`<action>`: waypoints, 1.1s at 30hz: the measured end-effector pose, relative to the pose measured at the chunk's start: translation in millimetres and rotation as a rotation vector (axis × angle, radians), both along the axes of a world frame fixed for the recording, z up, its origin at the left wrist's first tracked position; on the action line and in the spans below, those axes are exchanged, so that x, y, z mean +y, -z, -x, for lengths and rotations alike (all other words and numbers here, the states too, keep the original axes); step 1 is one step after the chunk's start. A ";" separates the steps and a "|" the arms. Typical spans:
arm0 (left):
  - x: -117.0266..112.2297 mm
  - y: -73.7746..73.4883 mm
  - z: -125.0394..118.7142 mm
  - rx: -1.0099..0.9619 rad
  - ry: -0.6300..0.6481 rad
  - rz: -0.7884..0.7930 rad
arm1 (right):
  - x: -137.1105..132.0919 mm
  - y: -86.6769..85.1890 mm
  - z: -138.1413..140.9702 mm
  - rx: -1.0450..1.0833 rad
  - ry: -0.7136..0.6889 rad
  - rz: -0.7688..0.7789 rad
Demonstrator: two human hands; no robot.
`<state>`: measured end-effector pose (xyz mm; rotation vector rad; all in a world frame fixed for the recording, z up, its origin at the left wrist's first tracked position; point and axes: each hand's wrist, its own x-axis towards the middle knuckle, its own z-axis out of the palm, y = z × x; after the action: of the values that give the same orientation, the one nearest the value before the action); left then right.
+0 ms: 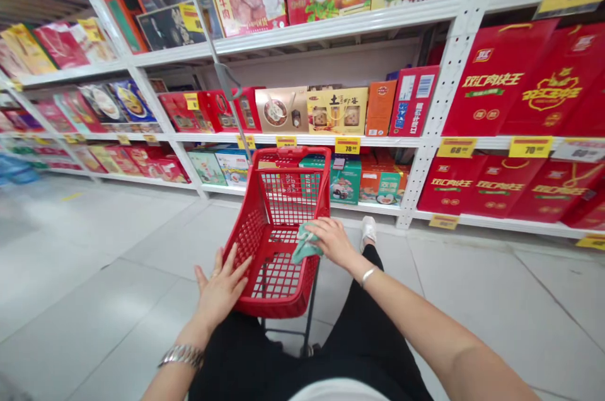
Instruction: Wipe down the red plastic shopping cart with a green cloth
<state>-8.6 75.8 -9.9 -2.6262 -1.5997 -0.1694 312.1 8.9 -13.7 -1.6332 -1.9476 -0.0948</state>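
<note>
A red plastic shopping basket (265, 224) with mesh walls stands on a wheeled frame in front of me, nothing inside it. My left hand (221, 287) lies flat against its near left corner, fingers stretched out. My right hand (333, 240) presses a green cloth (304, 244) onto the basket's right rim, fingers curled over the cloth. A metal watch sits on my left wrist and a thin bracelet on my right.
White store shelves (331, 26) filled with red and yellow gift boxes and yellow price tags run across the back. A slanted metal handle pole (227, 82) rises from the basket. Pale tiled floor (94, 262) spreads left and right. My white shoe (367, 229) shows beside the basket.
</note>
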 end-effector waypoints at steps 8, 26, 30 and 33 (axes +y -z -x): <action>11.7 -8.1 16.9 -0.065 -0.216 -0.088 | 76.5 -53.4 -58.0 0.005 0.192 -0.056; -25.8 4.8 -16.8 -0.095 0.022 0.059 | 36.4 -21.6 48.4 -0.158 -0.296 0.009; -26.9 10.1 -8.9 -0.122 0.037 0.048 | 49.5 -50.9 -39.5 -0.175 -0.080 -0.042; -28.7 11.2 -6.9 -0.135 0.045 0.052 | 58.1 -73.9 -102.4 -0.090 0.143 -0.112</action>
<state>-1.7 47.1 -21.1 -2.7460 -1.6063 -0.3182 414.4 67.0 60.3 -1.7176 -1.8536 -0.3325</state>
